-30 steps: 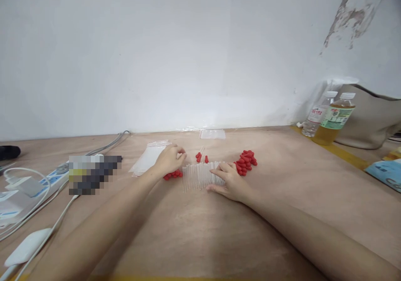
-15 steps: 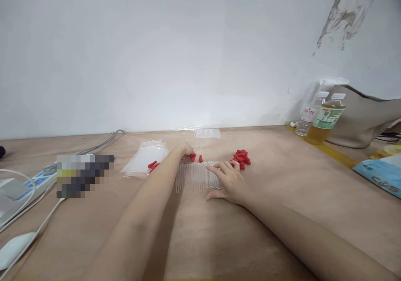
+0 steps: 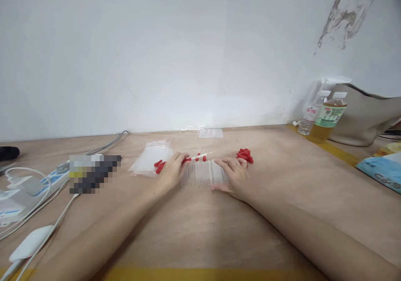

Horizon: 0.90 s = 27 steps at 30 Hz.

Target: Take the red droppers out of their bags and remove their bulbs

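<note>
My left hand (image 3: 174,169) is pinched on a dropper (image 3: 198,157), a clear thin tube with a red rubber bulb, held level over the upper end of the tube row with its tube pointing right. Below it lies a row of clear thin tubes (image 3: 200,175), side by side. Resting at the row's right end is my right hand (image 3: 235,175), open, with thumb and fingers apart. Past the row are loose red bulbs, at least one with a tube. A pile of red bulbs (image 3: 244,155) lies beyond my right hand; a few more red bulbs (image 3: 159,166) lie by my left hand.
Clear zip bags (image 3: 150,158) are stacked on the left, and another bag (image 3: 210,133) lies near the wall. A power strip (image 3: 46,185) with cables is at far left. Two bottles (image 3: 327,118), a grey-beige bag (image 3: 357,116) and a blue packet (image 3: 380,172) stand or lie right.
My left hand has come back from beyond the row toward me and to the left, now with a dropper in its fingers. My right hand stays at the row's right end. The view has shifted slightly.
</note>
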Each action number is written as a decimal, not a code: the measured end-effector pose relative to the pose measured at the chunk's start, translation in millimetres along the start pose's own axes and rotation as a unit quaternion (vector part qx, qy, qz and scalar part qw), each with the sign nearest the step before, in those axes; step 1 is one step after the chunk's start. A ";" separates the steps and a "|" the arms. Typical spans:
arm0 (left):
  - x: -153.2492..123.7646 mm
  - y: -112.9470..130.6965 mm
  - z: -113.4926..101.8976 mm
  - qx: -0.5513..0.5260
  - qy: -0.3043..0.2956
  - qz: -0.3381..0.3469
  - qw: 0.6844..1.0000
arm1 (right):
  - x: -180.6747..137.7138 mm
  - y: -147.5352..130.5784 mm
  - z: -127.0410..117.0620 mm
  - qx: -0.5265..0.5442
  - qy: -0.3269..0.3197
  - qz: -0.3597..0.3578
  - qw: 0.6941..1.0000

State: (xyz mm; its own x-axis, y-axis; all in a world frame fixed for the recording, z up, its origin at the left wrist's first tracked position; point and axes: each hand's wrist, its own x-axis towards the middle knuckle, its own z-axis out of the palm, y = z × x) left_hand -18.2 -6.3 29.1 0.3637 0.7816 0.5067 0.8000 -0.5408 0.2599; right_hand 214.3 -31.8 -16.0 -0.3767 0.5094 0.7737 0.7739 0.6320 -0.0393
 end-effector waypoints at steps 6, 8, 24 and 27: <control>-37.0 6.8 25.4 -0.014 0.094 0.122 0.988 | -0.8 -10.7 1.1 0.004 0.046 -0.005 0.999; -37.5 10.7 31.2 -0.011 0.088 0.145 0.985 | -0.1 -13.1 0.6 0.007 0.012 -0.024 1.000; -37.3 20.9 30.3 0.040 0.031 0.232 0.971 | 4.3 -20.2 4.6 0.060 -0.071 -0.075 0.993; -36.1 24.7 22.7 0.107 -0.004 0.238 0.965 | 2.9 -19.3 3.8 0.073 -0.075 -0.091 0.990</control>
State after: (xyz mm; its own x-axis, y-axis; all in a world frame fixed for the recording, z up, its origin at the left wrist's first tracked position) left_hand -0.7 -40.8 -1.4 0.7178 0.4631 0.5199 0.6208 -0.7638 -0.1767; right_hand 196.4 -40.3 -15.5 -0.5830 0.4540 0.6738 0.6083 0.7936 -0.0084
